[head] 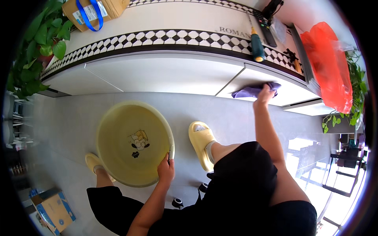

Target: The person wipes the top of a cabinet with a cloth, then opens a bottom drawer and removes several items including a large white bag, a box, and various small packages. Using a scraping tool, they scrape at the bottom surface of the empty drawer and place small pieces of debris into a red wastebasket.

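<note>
My right hand (265, 96) presses a purple cloth (249, 91) against the white front of a low cabinet (265, 77), right of a seam between two panels. Between my legs a round yellow plastic basin (118, 141) stands on the grey floor, with a cartoon dog printed on its inner bottom. My left hand (166, 171) grips the basin's right rim, thumb at the inner side by a small dark, thin thing that I cannot make out. How much water the basin holds, if any, cannot be told.
On the patterned cabinet top lie a green-handled screwdriver (257, 50), a remote control (265, 29) and a cardboard package (91, 13). A red plastic bag (329, 67) hangs at the right, near leafy plants (358, 85). Chair casters (177, 203) are below me, a cardboard box (56, 211) lower left.
</note>
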Action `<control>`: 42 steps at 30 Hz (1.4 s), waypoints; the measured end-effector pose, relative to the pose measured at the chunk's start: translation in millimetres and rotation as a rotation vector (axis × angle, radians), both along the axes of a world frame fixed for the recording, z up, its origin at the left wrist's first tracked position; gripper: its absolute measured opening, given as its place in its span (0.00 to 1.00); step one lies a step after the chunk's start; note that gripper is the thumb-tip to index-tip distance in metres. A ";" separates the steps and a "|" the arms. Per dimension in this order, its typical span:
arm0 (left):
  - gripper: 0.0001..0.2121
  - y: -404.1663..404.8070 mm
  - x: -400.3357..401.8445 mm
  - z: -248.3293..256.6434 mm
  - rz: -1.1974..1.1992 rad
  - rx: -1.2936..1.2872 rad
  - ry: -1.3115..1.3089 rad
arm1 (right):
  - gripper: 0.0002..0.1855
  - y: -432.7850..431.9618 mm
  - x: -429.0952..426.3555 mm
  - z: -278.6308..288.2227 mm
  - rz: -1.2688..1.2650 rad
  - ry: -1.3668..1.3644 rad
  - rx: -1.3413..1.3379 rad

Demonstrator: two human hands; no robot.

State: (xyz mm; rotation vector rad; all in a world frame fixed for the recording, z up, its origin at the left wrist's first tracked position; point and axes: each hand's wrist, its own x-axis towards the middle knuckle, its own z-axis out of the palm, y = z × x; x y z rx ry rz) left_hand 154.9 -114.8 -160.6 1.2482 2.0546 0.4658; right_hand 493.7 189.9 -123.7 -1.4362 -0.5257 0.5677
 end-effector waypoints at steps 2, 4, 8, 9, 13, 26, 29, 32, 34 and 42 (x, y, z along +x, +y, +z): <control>0.18 -4.1 3.3 -2.3 -0.029 -0.011 -0.032 | 0.37 -8.2 -32.4 4.5 -0.003 -0.423 -0.074; 0.18 -8.2 9.4 -3.0 -0.059 -0.070 -0.055 | 0.36 -19.9 -60.6 16.0 0.000 -0.696 0.042; 0.19 -16.9 12.6 1.2 -0.083 -0.031 -0.031 | 0.37 -42.3 -89.2 48.9 0.226 -1.263 0.271; 0.19 -19.1 13.5 0.7 -0.103 -0.032 -0.019 | 0.36 -45.1 -93.2 56.3 0.333 -1.297 0.268; 0.19 -30.2 19.2 -1.5 -0.133 -0.025 -0.025 | 0.31 -44.0 -120.7 81.2 0.647 -1.498 0.311; 0.20 -46.6 17.3 0.9 -0.165 -0.010 -0.057 | 0.28 -36.0 -40.0 86.5 0.508 -1.555 0.141; 0.19 -55.2 18.7 9.8 -0.178 0.017 0.000 | 0.25 -41.2 15.8 79.0 0.307 -1.528 -0.114; 0.18 -59.8 22.7 18.7 -0.175 0.038 0.006 | 0.26 -47.0 89.5 79.0 0.269 -1.529 -0.233; 0.17 -64.4 32.6 27.6 -0.167 0.034 -0.022 | 0.26 -45.0 134.0 86.9 0.335 -1.544 -0.301; 0.11 -86.7 50.3 50.8 0.043 0.195 0.002 | 0.21 -38.2 125.6 107.0 0.455 -1.533 -0.469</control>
